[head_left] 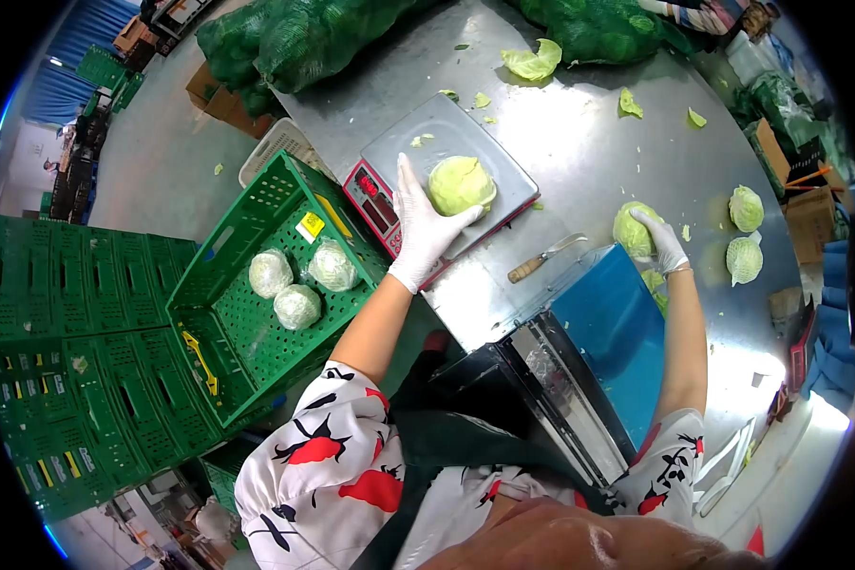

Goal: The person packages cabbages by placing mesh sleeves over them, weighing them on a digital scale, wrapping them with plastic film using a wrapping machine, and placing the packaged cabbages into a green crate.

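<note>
My left hand (427,217), in a white glove, is spread with its thumb and fingers at the near left side of a cabbage (462,185), which rests on the metal pan of a scale (503,161). The scale has a red edge and a lit display. Over to the right, my right hand (663,245), also gloved, has its fingers curled on another cabbage (635,229) on the steel table. A curved knife (547,258) with a wooden handle lies between my hands, beside a blue-topped machine (613,323).
A green crate (242,380) at left holds three wrapped cabbages (297,306). Stacked crates (76,323) stand further left. Green net sacks (304,43) sit at the table's far edge. Two cabbages (746,208) and loose leaves (534,61) lie on the table (579,133). Someone's arm shows at top right.
</note>
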`<state>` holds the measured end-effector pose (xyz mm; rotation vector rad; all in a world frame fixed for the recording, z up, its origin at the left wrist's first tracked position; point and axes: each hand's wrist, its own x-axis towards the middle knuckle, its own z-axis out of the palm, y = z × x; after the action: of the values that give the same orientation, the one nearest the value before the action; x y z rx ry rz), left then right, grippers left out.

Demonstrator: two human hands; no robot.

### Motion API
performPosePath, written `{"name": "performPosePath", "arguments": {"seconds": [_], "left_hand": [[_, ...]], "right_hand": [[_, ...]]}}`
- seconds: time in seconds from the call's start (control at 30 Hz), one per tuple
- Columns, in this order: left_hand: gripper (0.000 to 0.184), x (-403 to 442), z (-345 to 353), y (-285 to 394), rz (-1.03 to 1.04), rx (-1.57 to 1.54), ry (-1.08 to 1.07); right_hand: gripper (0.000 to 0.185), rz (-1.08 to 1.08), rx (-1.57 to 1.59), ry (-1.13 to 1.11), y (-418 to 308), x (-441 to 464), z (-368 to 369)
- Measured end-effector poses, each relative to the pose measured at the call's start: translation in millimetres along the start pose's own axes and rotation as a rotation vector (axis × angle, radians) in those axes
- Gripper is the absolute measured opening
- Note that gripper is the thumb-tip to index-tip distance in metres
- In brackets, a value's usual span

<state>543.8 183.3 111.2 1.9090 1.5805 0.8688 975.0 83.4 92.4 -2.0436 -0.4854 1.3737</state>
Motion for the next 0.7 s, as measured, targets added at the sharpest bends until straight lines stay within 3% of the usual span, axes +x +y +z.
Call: {"name": "performPosePath", "arguments": {"seconds": [0.1, 0.3, 0.37, 0.47, 0.53, 0.63, 0.7], "left_hand": [[0.137, 1, -3, 0, -0.007, -0.001, -0.012], [0.133, 5, 15, -4, 0.021, 0.004, -0.052], [0.128, 11, 19, -3, 0.034, -0.018, -0.134], [0.101, 18, 18, 2, 0.03, 0.003, -0.125], [0.088, 16, 22, -3, -0.149, -0.556, -0.248], [0.073, -12, 21, 29, -0.056, -0.647, -0.393], [0.072, -36, 29, 62, -0.012, -0.74, -0.562]], "right_hand": [[0.073, 0.075, 0.026, -0.016, 14, 5, 0], [0.057, -0.099, 0.169, -0.032, -21, -28, 30], [0.052, -0.249, 0.258, -0.113, -31, -29, 41], [0.053, -0.465, 0.302, -0.15, -53, -67, 61], [0.058, -0.573, 0.3, -0.12, -54, -92, 65], [0.064, -0.682, 0.205, 0.091, -14, -135, 56], [0.069, -0.625, 0.24, 0.22, 27, -169, 43]]}}
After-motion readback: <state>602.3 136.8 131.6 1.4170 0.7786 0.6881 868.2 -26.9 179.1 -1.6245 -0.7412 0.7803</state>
